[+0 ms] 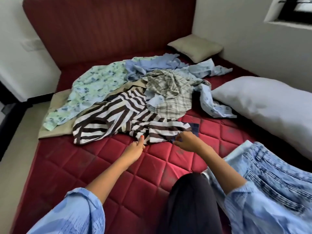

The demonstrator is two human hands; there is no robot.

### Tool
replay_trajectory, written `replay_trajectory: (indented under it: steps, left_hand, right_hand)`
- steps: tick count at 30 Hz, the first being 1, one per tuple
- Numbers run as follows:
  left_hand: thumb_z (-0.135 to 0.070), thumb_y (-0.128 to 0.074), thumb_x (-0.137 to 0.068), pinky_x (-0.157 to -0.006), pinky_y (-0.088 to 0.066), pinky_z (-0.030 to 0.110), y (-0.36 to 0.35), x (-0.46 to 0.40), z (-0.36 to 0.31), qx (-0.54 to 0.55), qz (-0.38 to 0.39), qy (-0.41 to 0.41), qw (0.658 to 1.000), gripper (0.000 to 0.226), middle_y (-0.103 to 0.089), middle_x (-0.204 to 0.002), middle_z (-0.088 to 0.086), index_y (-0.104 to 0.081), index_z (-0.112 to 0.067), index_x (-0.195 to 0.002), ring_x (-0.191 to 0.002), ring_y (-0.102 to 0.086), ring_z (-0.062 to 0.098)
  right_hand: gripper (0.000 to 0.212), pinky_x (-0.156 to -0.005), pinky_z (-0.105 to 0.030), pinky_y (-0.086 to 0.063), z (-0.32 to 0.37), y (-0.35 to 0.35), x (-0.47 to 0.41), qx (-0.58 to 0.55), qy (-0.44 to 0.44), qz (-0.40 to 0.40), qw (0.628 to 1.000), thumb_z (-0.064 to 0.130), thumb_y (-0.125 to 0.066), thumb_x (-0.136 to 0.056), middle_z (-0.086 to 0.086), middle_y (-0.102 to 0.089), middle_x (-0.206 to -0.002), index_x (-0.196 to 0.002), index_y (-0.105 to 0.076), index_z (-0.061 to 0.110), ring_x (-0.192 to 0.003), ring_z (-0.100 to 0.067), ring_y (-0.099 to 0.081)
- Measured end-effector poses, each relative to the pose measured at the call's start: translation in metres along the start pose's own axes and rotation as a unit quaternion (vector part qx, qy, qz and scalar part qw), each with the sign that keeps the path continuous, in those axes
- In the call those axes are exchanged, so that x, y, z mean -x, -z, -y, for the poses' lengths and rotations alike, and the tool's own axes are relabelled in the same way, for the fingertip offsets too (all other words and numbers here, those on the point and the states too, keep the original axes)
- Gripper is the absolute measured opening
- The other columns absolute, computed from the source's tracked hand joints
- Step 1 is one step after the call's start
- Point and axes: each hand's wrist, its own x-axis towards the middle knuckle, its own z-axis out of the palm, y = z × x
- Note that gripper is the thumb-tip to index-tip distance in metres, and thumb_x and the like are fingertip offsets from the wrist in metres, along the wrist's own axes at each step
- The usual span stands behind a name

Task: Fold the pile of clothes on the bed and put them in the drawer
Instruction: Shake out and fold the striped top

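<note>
Red quilted mattress (94, 159) fills the head view, backed by a dark red headboard (108, 26) and white walls, with a window corner (293, 10) at the upper right. No drawer is seen anywhere.

Most of the work is judged to be left. The pile of clothes (135, 92) is spread loose and unfolded across the middle of the bed: a floral garment (87, 88) at the left, pale blue pieces (152, 65) at the back, a checked shirt (170, 88) in the middle, and a brown-and-white striped garment (108, 124) nearest the person. The near hem of the striped garment is pinched by the left hand (135, 147), thumb on top. A dark blue piece (194, 128) at the striped garment's right edge is pinched by the right hand (187, 141), fingers curled. Acid-washed jeans (273, 179) lie apart at the lower right and appear laid flat; whether they are fully folded cannot be told. A small beige cushion (195, 47) and a large pale pillow (263, 105) rest along the right side.
</note>
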Motion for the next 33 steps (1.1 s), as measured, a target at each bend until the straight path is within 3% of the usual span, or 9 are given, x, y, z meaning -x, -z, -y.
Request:
replay_trajectory:
  steps: [5,8,10,16,20,25,28,30,33]
  left_hand:
    - [-0.059,-0.016,-0.098,-0.099,-0.044,0.04,0.027,-0.018,0.032,0.049,-0.042,0.036,0.997,0.062,-0.069,-0.102,0.004,-0.065,-0.026,-0.08,-0.103,-0.061,0.027]
    - [-0.061,-0.012,-0.097,-0.102,-0.042,0.044,0.037,-0.024,0.054,0.088,-0.058,0.066,0.992,0.067,-0.07,-0.103,0.004,-0.067,-0.025,-0.083,-0.105,-0.06,0.025]
    - [-0.062,-0.012,-0.096,-0.102,-0.042,0.044,0.041,-0.024,0.068,0.111,-0.061,0.086,0.988,0.067,-0.068,-0.098,0.002,-0.066,-0.024,-0.082,-0.104,-0.06,0.025]
    - [-0.056,-0.023,-0.099,-0.097,-0.046,0.039,0.05,-0.019,0.098,0.109,-0.055,0.113,0.986,0.059,-0.067,-0.101,0.003,-0.066,-0.016,-0.096,-0.101,-0.062,0.026]
    - [-0.039,-0.053,-0.095,-0.089,-0.043,0.026,0.062,-0.007,0.082,0.013,-0.072,0.038,0.997,0.028,-0.065,-0.112,0.004,-0.061,-0.015,-0.108,-0.103,-0.061,0.018]
    - [-0.028,-0.08,-0.075,-0.107,-0.033,0.024,0.1,0.007,0.024,-0.025,-0.065,-0.135,0.988,0.093,-0.035,-0.148,0.004,-0.023,-0.023,-0.148,-0.128,-0.042,0.016]
    - [-0.041,-0.084,-0.067,-0.116,-0.019,0.024,0.137,0.024,-0.025,-0.116,-0.083,-0.289,0.947,0.111,-0.02,-0.156,-0.003,-0.01,-0.036,-0.15,-0.142,-0.02,0.01]
    - [-0.041,-0.083,-0.069,-0.11,-0.029,0.022,0.164,0.036,-0.063,-0.115,-0.072,-0.32,0.938,0.095,-0.037,-0.147,-0.005,-0.028,-0.035,-0.146,-0.133,-0.034,0.007]
    - [-0.037,-0.077,-0.078,-0.073,-0.047,0.021,0.204,0.05,-0.107,-0.102,-0.112,-0.308,0.939,0.035,-0.067,-0.088,-0.003,-0.066,-0.016,-0.104,-0.085,-0.062,0.012]
  right_hand:
    - [0.054,-0.098,-0.041,-0.04,0.005,-0.007,-0.07,0.035,-0.03,-0.022,0.999,0.034,-0.064,-0.084,-0.016,-0.053,-0.133,-0.127,-0.053,0.004,-0.126,-0.031,-0.046]
    - [0.075,-0.113,-0.055,-0.019,0.005,-0.013,-0.1,0.075,-0.078,0.009,0.994,0.039,-0.064,-0.085,-0.01,-0.036,-0.148,-0.144,-0.031,0.009,-0.14,-0.026,-0.029]
    - [0.067,-0.112,-0.058,-0.014,0.002,-0.016,-0.112,0.08,-0.108,0.013,0.991,0.039,-0.063,-0.087,-0.01,-0.044,-0.143,-0.141,-0.036,0.01,-0.137,-0.026,-0.036]
    - [0.027,-0.087,-0.04,-0.048,0.007,-0.025,-0.123,0.089,0.012,0.028,0.996,0.02,-0.044,-0.096,-0.018,-0.062,-0.121,-0.117,-0.06,0.012,-0.111,-0.034,-0.058]
    - [0.031,-0.09,-0.032,-0.04,0.042,-0.001,-0.112,0.044,0.108,0.078,0.99,0.018,-0.045,-0.1,-0.014,-0.061,-0.124,-0.126,-0.057,0.007,-0.115,-0.034,-0.055]
    - [0.032,-0.081,-0.015,-0.033,0.11,0.058,-0.078,0.025,0.255,0.099,0.962,0.015,-0.048,-0.1,-0.001,-0.062,-0.116,-0.13,-0.057,0.009,-0.103,-0.014,-0.054]
    - [0.031,-0.087,-0.026,-0.043,0.154,0.102,-0.054,0.024,0.323,0.069,0.944,0.017,-0.052,-0.098,-0.002,-0.065,-0.115,-0.128,-0.06,0.012,-0.098,-0.014,-0.058]
    - [0.026,-0.08,-0.019,-0.044,0.178,0.134,-0.04,0.003,0.374,0.04,0.927,0.012,-0.054,-0.097,0.008,-0.066,-0.104,-0.121,-0.065,0.012,-0.09,-0.006,-0.06]
    - [0.027,-0.079,-0.004,-0.038,0.207,0.182,-0.02,-0.025,0.418,0.001,0.908,0.004,-0.051,-0.096,0.029,-0.059,-0.093,-0.111,-0.068,0.019,-0.083,0.018,-0.056]
